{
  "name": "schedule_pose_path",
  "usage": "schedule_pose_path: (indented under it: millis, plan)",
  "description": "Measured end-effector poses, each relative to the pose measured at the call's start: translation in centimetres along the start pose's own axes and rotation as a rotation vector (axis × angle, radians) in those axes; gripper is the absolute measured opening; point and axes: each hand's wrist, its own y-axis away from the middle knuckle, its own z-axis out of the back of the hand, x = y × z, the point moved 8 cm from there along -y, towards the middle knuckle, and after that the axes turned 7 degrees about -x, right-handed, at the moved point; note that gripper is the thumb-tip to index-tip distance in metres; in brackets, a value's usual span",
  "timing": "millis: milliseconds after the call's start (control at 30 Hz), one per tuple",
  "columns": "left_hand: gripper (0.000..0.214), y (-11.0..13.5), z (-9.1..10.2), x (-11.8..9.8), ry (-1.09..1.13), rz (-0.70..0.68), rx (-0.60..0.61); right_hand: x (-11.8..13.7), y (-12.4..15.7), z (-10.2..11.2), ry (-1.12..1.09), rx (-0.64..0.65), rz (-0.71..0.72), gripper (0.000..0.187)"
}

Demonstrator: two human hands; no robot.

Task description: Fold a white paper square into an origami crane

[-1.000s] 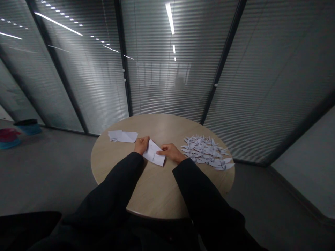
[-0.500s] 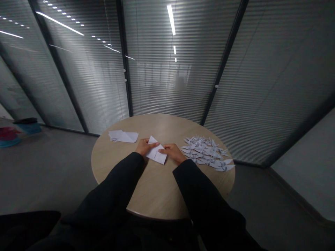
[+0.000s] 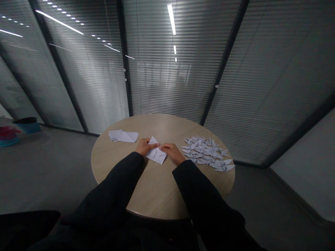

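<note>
Paper point(image 3: 156, 156) sits over the desk point(image 3: 162, 198) between sheets point(image 3: 127, 136) at left and origami point(image 3: 206, 151) at right, pinched by fingers of the left hand point(image 3: 143, 146) and the right hand point(image 3: 172, 152), so matching edges before creasing should keep folds crisp.

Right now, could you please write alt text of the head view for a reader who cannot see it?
A person's left hand and right hand hold one white paper at a round table. Overlapping paper sheets lie on the left, many pointed, folded paper pieces on the right.
</note>
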Motion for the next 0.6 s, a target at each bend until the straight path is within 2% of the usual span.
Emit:
schedule_pose_path:
  millis: [167, 467, 600]
  plan:
    - [0.022, 0.1, -0.2, -0.2, -0.019, -0.029, 0.006, 0.2, 0.0, 0.4, 0.022, -0.006, 0.006, 0.023]
    - [0.021, 0.6, -0.3, 0.1, -0.009, 0.079, -0.006, 1.0, 0.3, 0.6, 0.089, -0.006, 0.036, 0.021]
    - [0.023, 0.7, -0.4, 0.0, -0.016, 0.077, -0.024, 1.2, 0.3, 0.4, 0.094, 0.006, 0.046, 0.021]
